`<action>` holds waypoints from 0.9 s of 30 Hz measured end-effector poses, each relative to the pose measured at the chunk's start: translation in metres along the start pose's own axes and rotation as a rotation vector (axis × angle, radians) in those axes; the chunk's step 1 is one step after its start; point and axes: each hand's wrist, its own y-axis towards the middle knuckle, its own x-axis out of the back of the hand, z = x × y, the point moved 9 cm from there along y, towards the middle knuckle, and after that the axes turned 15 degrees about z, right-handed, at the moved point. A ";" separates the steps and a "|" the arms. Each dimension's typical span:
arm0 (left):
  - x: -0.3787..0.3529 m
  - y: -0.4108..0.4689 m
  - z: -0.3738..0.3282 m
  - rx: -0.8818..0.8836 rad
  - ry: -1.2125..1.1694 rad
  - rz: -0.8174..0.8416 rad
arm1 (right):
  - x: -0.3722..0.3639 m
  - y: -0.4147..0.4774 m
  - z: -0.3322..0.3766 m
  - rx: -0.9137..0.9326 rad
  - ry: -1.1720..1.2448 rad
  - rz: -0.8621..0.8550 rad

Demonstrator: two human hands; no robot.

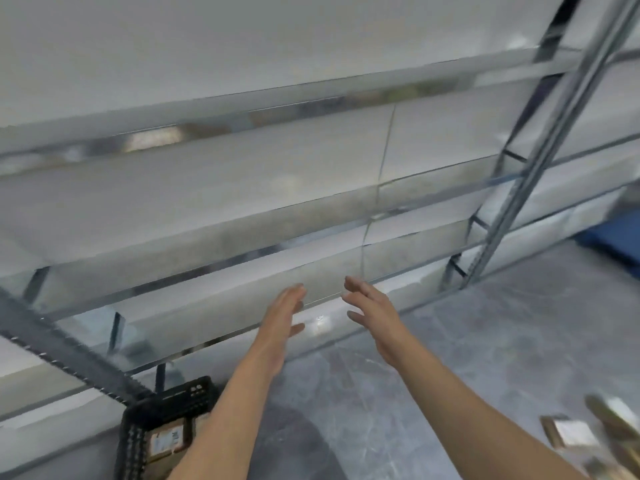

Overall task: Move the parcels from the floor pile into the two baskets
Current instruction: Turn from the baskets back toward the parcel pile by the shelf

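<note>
Grey metal shelving point(311, 216) fills the view from nine o'clock across to two, blurred. The mottled grey floor point(485, 341) spreads from three o'clock down to six. A black basket point(166, 407) stands on the floor at seven o'clock, partly behind the left forearm. Blurred parcels point(571, 434) lie at five o'clock on the floor. Near the centre, the left hand point(282, 323) and right hand point(375, 317) reach forward, fingers straight, palms facing, apart, holding nothing. A blue object point(613, 237) sits at three o'clock. One brown labelled parcel point(166, 441) lies inside the basket.
</note>
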 end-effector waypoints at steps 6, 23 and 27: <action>-0.141 0.069 -0.005 0.040 0.054 0.174 | 0.139 -0.034 0.005 0.035 0.095 -0.184; -0.454 0.172 0.053 0.255 0.312 0.781 | 0.391 -0.154 -0.053 0.019 0.310 -0.742; -0.506 0.206 0.067 0.299 0.377 0.910 | 0.428 -0.164 -0.065 -0.007 0.357 -0.887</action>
